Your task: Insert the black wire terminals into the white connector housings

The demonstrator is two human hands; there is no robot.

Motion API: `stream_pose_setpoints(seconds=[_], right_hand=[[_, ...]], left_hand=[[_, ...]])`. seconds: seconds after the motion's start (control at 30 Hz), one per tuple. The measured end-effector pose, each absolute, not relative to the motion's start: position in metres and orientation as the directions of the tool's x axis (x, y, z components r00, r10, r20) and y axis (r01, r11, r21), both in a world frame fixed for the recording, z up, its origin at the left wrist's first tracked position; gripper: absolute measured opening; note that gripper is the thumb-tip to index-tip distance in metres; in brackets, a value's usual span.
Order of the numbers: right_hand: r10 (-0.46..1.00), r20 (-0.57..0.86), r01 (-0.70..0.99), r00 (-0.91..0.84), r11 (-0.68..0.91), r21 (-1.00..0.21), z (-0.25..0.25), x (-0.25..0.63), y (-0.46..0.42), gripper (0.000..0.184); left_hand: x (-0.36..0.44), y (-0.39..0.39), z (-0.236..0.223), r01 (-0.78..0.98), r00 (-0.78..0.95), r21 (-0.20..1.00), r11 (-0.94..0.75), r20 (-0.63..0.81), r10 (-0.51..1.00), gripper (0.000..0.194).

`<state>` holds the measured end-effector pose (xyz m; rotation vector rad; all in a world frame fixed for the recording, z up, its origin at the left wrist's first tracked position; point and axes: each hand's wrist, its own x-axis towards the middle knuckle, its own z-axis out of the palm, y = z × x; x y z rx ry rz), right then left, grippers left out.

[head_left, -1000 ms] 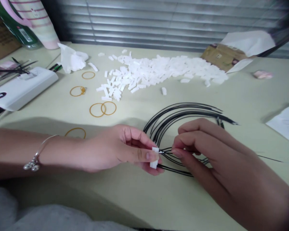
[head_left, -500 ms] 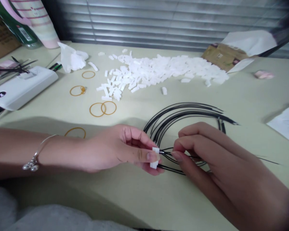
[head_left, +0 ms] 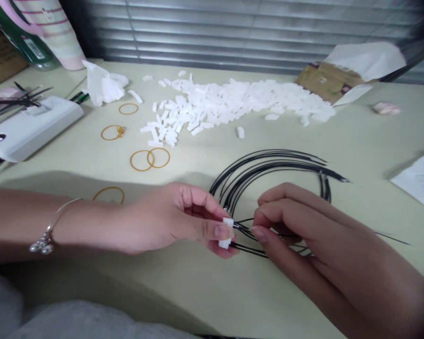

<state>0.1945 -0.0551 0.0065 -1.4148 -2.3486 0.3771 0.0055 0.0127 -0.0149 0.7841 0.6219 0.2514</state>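
Observation:
My left hand (head_left: 183, 219) pinches a small white connector housing (head_left: 225, 242) between thumb and fingers. Several thin black wires run out of the housing's right side. Just to the right, my right hand (head_left: 304, 235) is closed, its thumb and index fingertips pressed together on a black wire (head_left: 245, 229) close to the housing. That wire's tip is too small to make out. Behind both hands a curved bundle of black wires (head_left: 254, 176) lies on the table, with small metal ends near my left fingertips.
A long heap of white connector housings (head_left: 233, 101) lies toward the blinds. Orange rubber bands (head_left: 141, 160) are at left, near a white power bank (head_left: 35, 129) and crumpled tissue (head_left: 106, 84). A tissue pack (head_left: 325, 82) lies at back right, white paper (head_left: 422, 181) at right.
My right fingertips have shifted very slightly, still pinched near the housing. My left hand keeps its grip, and the whole view has drifted a little.

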Motion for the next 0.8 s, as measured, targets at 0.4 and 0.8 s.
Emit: stream_pose_setpoints(seconds=[0.4, 0.8], right_hand=[[0.899, 0.247, 0.795, -0.362, 0.436, -0.422, 0.001, 0.183, -0.056, 0.015], [0.870, 0.176, 0.824, -0.462, 0.494, -0.277, 0.023, 0.212, -0.079, 0.018]], left_hand=[[0.004, 0.012, -0.016, 0.029, 0.801, 0.742, 0.669, -0.418, 0.429, 0.008], [-0.003, 0.003, 0.005, -0.075, 0.914, 0.627, 0.776, -0.268, 0.304, 0.010]])
